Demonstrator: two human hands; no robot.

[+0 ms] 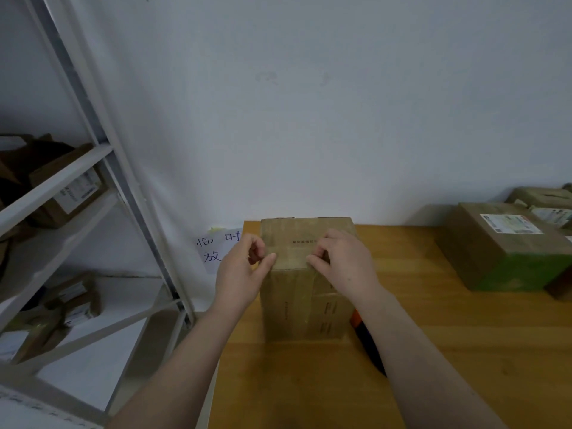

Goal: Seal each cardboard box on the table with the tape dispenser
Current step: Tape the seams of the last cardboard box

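My left hand (240, 267) and right hand (343, 263), fingers curled, press on the near top edge of the cardboard box (305, 289) at the table's (464, 351) left end. My right forearm hides most of an orange-and-black object (359, 328); I cannot identify it.

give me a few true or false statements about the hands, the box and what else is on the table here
1. Both hands rest on the near top edge of the cardboard box. True: left hand, right hand.
2. The right hand holds the tape dispenser. False: an orange and black object, perhaps the dispenser, lies on the table behind the right forearm.
3. The box stands at the table's right end. False: it stands near the left edge.
4. A box with a shipping label sits farther right. True.
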